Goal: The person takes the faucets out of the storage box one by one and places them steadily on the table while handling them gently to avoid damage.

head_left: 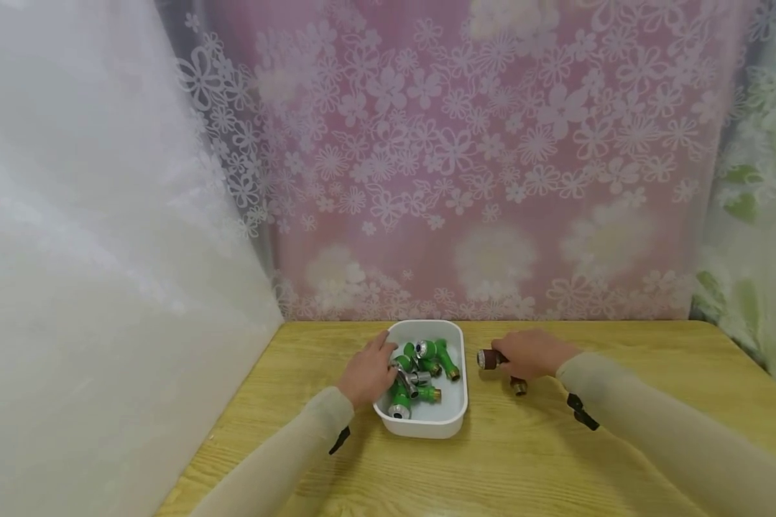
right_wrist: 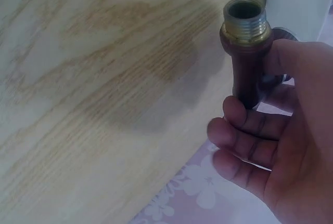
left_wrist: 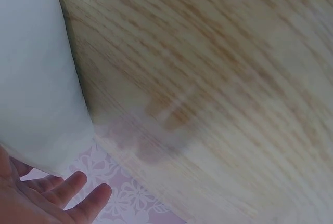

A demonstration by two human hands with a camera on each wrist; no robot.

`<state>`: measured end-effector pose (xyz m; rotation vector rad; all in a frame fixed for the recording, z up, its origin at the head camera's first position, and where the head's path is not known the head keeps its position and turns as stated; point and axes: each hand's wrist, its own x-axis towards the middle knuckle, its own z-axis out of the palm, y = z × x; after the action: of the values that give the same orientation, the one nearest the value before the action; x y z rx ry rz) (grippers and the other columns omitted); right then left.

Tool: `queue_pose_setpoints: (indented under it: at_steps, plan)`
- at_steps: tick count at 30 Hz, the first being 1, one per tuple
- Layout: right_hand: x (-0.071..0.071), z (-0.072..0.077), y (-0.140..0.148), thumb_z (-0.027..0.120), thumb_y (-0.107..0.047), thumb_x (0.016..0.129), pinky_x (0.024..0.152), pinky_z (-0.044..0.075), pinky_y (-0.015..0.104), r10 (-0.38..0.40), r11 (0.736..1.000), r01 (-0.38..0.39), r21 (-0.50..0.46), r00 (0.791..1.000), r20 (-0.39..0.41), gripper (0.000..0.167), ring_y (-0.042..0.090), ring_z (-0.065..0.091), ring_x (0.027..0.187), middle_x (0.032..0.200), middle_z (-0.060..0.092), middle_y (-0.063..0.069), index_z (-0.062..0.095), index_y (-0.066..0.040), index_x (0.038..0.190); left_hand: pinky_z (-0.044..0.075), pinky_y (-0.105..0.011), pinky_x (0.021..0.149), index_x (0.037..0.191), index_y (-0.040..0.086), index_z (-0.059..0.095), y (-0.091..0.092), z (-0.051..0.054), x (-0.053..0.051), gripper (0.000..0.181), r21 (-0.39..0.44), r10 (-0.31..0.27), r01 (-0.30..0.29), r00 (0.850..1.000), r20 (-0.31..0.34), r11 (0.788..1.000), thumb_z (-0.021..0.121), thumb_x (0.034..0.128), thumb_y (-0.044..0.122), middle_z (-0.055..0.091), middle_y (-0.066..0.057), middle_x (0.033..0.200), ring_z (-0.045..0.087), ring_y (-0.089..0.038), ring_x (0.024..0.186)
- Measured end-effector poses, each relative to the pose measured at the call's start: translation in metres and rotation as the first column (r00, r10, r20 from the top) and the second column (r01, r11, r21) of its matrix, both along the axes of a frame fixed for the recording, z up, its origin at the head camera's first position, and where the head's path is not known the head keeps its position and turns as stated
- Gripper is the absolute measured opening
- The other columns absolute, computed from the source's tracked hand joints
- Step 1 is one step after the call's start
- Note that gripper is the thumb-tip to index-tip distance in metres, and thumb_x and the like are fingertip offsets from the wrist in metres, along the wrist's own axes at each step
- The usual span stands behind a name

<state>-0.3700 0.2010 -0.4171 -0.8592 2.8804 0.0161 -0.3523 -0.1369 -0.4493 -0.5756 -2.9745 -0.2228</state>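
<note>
My left hand (head_left: 367, 372) is over the left rim of a white tray (head_left: 427, 429), its fingertips by the rim and its thumb close to a silver fitting (head_left: 406, 380). The left wrist view has the left hand (left_wrist: 54, 198) with loosely bent, spread fingers beside the tray's outer wall (left_wrist: 39, 73); whether it touches the fitting is hidden. To the right of the tray, my right hand (head_left: 532, 353) grips a dark brown angled fitting (head_left: 489, 359). In the right wrist view the right hand (right_wrist: 291, 130) holds this brown fitting (right_wrist: 246, 76), its threaded brass end facing the camera.
Several green fittings (head_left: 441, 354) with brass ends lie inside the tray. A wooden table (head_left: 491, 467) stands below, with a pink floral curtain (head_left: 478, 158) behind it and a pale sheet (head_left: 103, 251) along the left.
</note>
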Motion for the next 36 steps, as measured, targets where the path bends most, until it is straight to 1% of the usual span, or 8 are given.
queue_pose_setpoints:
  at_steps: [4,11,15,19,23,28,30,36]
  plan:
    - [-0.005,-0.007,-0.002,0.065,-0.030,0.098,0.060,0.038,0.035,-0.031,0.999,0.032,-0.007,0.999,0.020,0.013,0.017,0.049,0.064,0.074,0.055,-0.003,0.061,-0.017,0.097,0.043,-0.052,0.110,0.147,0.011,0.049,0.001,-0.002,-0.001,0.048,-0.007,0.003,-0.003,1.000,-0.008,1.000,0.052,0.1033,0.031,0.025,-0.014,0.165,0.037,-0.031,0.147]
    - [-0.015,-0.015,-0.011,0.063,-0.029,0.098,0.061,0.040,0.035,-0.038,0.999,0.038,-0.004,0.998,0.041,0.012,0.016,0.051,0.066,0.075,0.056,-0.003,0.060,-0.018,0.093,0.046,-0.053,0.107,0.145,0.009,0.050,-0.002,-0.003,0.000,0.047,0.004,-0.014,0.014,0.999,-0.030,1.000,0.052,0.1027,0.029,0.027,-0.016,0.164,0.040,-0.034,0.145]
    - [-0.018,-0.020,-0.016,0.063,-0.031,0.097,0.062,0.041,0.037,-0.050,0.999,0.050,-0.001,0.997,0.053,0.014,0.017,0.052,0.068,0.076,0.056,-0.003,0.060,-0.018,0.093,0.046,-0.053,0.106,0.146,0.009,0.049,-0.002,-0.002,0.002,0.046,0.010,-0.017,0.017,1.000,-0.012,1.000,0.050,0.1037,0.028,0.026,-0.016,0.165,0.040,-0.034,0.145]
    - [-0.019,-0.022,-0.019,0.063,-0.032,0.098,0.063,0.041,0.038,-0.061,0.998,0.062,-0.011,0.996,0.065,0.015,0.017,0.052,0.068,0.077,0.057,-0.002,0.060,-0.018,0.093,0.045,-0.053,0.108,0.146,0.010,0.049,0.000,-0.001,0.003,0.046,0.013,-0.010,0.010,1.000,-0.007,1.000,0.049,0.1042,0.029,0.025,-0.015,0.165,0.039,-0.034,0.145]
    - [-0.020,-0.023,-0.022,0.063,-0.033,0.097,0.063,0.043,0.038,-0.062,0.998,0.062,-0.004,0.997,0.051,0.016,0.017,0.053,0.069,0.078,0.058,-0.002,0.060,-0.018,0.093,0.045,-0.054,0.108,0.146,0.010,0.049,0.000,-0.001,0.002,0.046,0.024,-0.012,0.012,1.000,-0.007,1.000,0.049,0.1040,0.028,0.025,-0.015,0.165,0.039,-0.034,0.145]
    - [-0.021,-0.024,-0.025,0.064,-0.033,0.096,0.063,0.044,0.039,-0.060,0.998,0.060,0.001,0.997,0.050,0.016,0.017,0.054,0.069,0.079,0.059,-0.002,0.063,-0.017,0.098,0.043,-0.054,0.110,0.148,0.011,0.047,0.000,-0.002,0.001,0.047,0.022,-0.009,0.009,1.000,0.011,1.000,0.048,0.1043,0.029,0.022,-0.014,0.166,0.039,-0.034,0.146]
    - [-0.020,-0.024,-0.026,0.064,-0.032,0.096,0.063,0.043,0.039,-0.067,0.998,0.067,-0.001,0.996,0.052,0.016,0.018,0.054,0.069,0.080,0.059,-0.002,0.063,-0.017,0.100,0.043,-0.053,0.111,0.148,0.011,0.047,0.000,-0.003,0.001,0.047,0.025,-0.008,0.008,1.000,0.006,1.000,0.048,0.1043,0.029,0.022,-0.013,0.166,0.039,-0.033,0.146]
    - [-0.021,-0.024,-0.029,0.064,-0.031,0.097,0.064,0.043,0.039,-0.046,0.999,0.046,0.004,0.998,0.039,0.016,0.017,0.053,0.069,0.082,0.060,-0.001,0.064,-0.016,0.102,0.044,-0.052,0.110,0.146,0.010,0.049,0.000,-0.004,0.000,0.046,0.032,-0.003,0.004,1.000,-0.012,0.999,0.051,0.1033,0.028,0.025,-0.014,0.165,0.040,-0.032,0.146]
